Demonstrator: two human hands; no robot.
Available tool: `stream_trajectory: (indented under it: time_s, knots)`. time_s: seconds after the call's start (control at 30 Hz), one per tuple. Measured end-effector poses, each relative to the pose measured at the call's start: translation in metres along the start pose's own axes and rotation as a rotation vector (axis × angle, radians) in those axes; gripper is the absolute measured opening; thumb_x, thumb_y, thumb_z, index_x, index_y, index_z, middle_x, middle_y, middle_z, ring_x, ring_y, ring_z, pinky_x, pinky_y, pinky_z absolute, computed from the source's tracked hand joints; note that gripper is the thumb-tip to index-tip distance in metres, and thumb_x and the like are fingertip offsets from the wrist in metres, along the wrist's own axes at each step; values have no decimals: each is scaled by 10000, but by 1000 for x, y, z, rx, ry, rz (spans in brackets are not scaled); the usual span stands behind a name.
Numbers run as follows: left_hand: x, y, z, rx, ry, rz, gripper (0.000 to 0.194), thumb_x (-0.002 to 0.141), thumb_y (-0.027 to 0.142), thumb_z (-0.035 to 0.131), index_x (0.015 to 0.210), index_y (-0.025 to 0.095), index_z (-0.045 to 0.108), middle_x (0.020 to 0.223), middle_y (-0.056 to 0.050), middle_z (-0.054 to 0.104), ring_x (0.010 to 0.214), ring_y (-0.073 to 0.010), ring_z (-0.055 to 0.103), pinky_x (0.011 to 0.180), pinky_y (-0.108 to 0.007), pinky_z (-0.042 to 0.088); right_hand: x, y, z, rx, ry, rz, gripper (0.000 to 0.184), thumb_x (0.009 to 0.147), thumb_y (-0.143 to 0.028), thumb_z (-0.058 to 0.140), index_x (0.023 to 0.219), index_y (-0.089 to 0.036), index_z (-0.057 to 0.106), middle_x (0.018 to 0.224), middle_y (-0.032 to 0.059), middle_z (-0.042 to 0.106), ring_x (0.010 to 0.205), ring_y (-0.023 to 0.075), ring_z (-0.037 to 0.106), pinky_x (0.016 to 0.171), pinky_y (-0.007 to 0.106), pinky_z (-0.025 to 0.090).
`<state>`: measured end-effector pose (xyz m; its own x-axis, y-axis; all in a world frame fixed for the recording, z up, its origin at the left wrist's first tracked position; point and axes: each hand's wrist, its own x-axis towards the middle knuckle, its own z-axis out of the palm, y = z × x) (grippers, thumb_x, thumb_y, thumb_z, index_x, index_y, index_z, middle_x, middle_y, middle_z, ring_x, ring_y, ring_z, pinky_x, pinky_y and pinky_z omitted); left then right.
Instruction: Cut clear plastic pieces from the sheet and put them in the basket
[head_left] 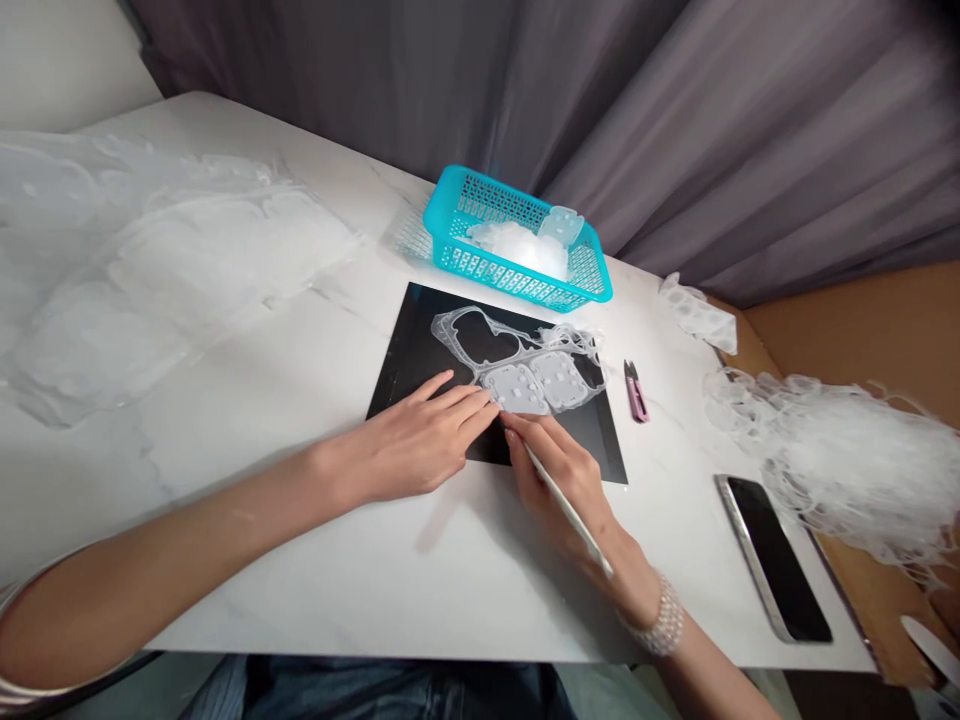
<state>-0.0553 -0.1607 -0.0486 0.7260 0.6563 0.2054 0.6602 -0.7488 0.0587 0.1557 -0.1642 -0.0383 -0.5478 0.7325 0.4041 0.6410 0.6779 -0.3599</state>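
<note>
A translucent moulded sheet [517, 388] with rounded panels and an open cut-out frame lies on a black mat [420, 345]. My left hand [431, 435] rests flat with fingers stretched out, its fingertips on the sheet's near left edge. In my right hand [562, 475] is a slim white pen-like tool [570, 515], gripped as one holds a pen. Its tip meets the sheet's near edge close to my left fingertips; the fingers hide the tip's shape. Thin white loops of trimmed strip [577, 340] lie at the sheet's far right.
Behind the mat stands a turquoise basket [517, 285] with translucent pieces inside. Pink thread snips [637, 392] and a phone [776, 560] lie to the right, beside a heap of clear scraps [862, 460]. Stacked translucent sheets [187, 260] cover the left of the white table [337, 590].
</note>
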Motion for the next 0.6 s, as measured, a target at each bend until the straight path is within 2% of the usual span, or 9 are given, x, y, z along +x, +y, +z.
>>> stream_trajectory:
  time_s: [0.13,0.37,0.5,0.6]
  knots:
    - [1,-1,1,-21,-7,-7,440,956,149,383,1371,38,479,1423,-185,545,1332,-301,484,1149,-497,313,0,1,0,6,14,-6,236,990,-115,476,1171,-114,627,992,119,703,864,181,701,753,291,585]
    - [6,4,-2,-9,-5,-61,405,943,158,399,1313,63,534,1370,-194,566,1296,-318,512,1118,-489,358,1,-1,3,55,24,75,226,1004,-149,462,1144,-176,637,976,89,703,797,158,689,720,289,580]
    - [6,7,0,17,13,-95,372,943,187,425,1265,67,568,1448,-236,501,1354,-342,470,1127,-510,350,9,1,7,-37,22,28,236,1001,-165,454,1149,-162,638,1120,147,693,956,224,674,842,397,591]
    - [4,8,5,25,11,-104,377,953,217,437,1278,83,571,1511,-234,450,1429,-341,393,1151,-534,317,15,4,11,-118,-61,-31,294,989,-128,432,1217,-134,618,1217,176,681,1052,275,626,899,467,580]
